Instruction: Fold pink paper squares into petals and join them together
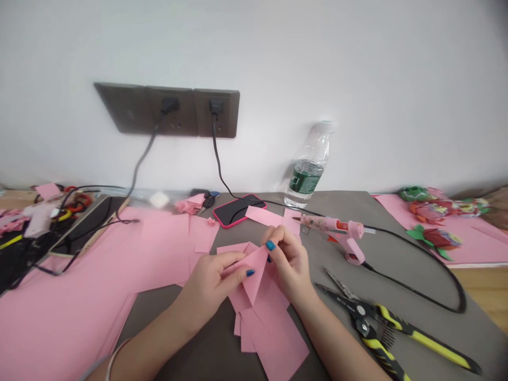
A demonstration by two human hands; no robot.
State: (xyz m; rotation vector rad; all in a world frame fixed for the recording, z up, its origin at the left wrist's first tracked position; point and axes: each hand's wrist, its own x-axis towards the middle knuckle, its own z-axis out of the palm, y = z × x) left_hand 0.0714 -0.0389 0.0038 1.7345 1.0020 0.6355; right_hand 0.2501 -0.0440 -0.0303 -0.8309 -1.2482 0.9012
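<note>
Between my two hands is a folded pink piece of paper (255,272), a triangular shape with its point hanging down. My left hand (216,278) pinches its left side, thumb across the front. At the upper right corner, my right hand (288,259) grips the same paper between thumb and fingers; part of those fingers is hidden behind it. Loose pink paper pieces (278,338) lie in an overlapping pile on the grey table just below the hands.
A pink glue gun (337,230) with a black cord and open yellow-black pliers (361,312) lie at right. Behind are a phone (240,210), a water bottle (305,177) and small scissors (208,200). Large pink sheets (79,301) cover the left; paper flowers (436,238) lie far right.
</note>
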